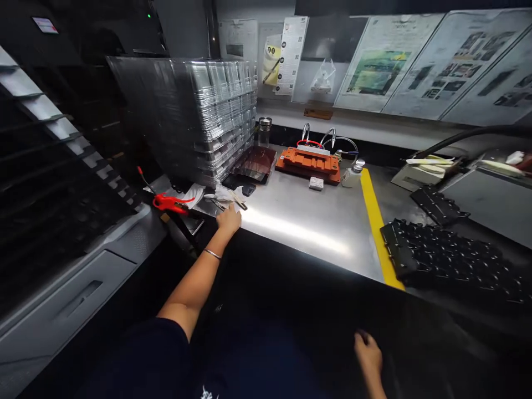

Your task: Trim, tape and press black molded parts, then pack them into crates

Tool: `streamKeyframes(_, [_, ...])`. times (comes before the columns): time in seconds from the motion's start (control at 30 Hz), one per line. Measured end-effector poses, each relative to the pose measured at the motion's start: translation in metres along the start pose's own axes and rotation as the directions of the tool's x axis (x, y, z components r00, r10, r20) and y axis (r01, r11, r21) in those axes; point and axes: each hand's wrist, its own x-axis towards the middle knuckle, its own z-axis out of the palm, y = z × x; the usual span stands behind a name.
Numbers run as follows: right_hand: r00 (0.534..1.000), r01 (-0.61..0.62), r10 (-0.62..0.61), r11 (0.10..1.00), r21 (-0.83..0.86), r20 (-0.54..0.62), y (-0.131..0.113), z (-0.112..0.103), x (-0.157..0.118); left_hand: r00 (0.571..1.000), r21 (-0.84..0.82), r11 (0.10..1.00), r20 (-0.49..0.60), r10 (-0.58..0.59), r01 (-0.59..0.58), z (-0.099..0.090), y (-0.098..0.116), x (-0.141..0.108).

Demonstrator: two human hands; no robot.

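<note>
My left hand (pixel 229 219) reaches to the bench's front edge, its back toward me and its fingers curled. What it grips, if anything, is hidden. Just beyond it lie a crumpled white cloth (pixel 225 193), thin dark-tipped tools (pixel 241 205) and a small black object (pixel 249 190). Low on the right, my right hand (pixel 368 352) hangs in front of the bench with its fingers closed. A small dark thing (pixel 362 334) shows at its fingertips, too unclear to name.
Tall stacks of clear plastic trays (pixel 211 111) stand at back left, near a red air gun (pixel 169 203). An orange fixture (pixel 310 162), a white block (pixel 316 183) and a bottle (pixel 352 174) sit behind. Yellow tape (pixel 376 221) runs beside black racks (pixel 444 252).
</note>
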Motion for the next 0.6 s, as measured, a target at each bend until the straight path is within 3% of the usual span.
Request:
streamKeyframes(0.1, [0.994,0.108,-0.108,0.981,0.159,-0.012,-0.003,-0.010,-0.004,1.000,-0.131,0.991,-0.017,-0.021,0.018,0.004,-0.009,-0.016])
streamKeyframes(0.23, [0.954,0.214,-0.276,0.900,0.379,0.118,-0.041,0.002,-0.041,0.993,-0.436,0.899,-0.117,-0.015,-0.038,0.012,-0.016,-0.043])
streamKeyframes(0.37, [0.820,0.213,-0.438,0.830,0.515,0.368,-0.104,0.028,-0.098,0.976,-0.523,0.840,-0.214,0.040,-0.149,0.036,-0.009,-0.098])
streamKeyframes(0.43, [0.727,0.151,-0.492,0.795,0.588,0.478,-0.135,0.038,-0.125,0.960,-0.636,0.721,-0.224,0.168,-0.274,0.055,-0.002,-0.135])
streamKeyframes(0.5, [0.647,0.045,-0.528,0.746,0.664,0.550,-0.159,0.046,-0.145,0.899,-0.786,0.502,-0.151,0.410,-0.361,0.075,0.006,-0.171])
streamKeyframes(0.57, [0.610,-0.059,-0.534,0.706,0.706,0.585,-0.174,0.048,-0.154,0.806,-0.901,0.351,0.004,0.592,-0.254,0.092,0.014,-0.199])
streamKeyframes(0.6, [0.607,-0.088,-0.526,0.700,0.708,0.595,-0.177,0.047,-0.155,0.761,-0.932,0.327,0.097,0.642,-0.157,0.099,0.017,-0.208])
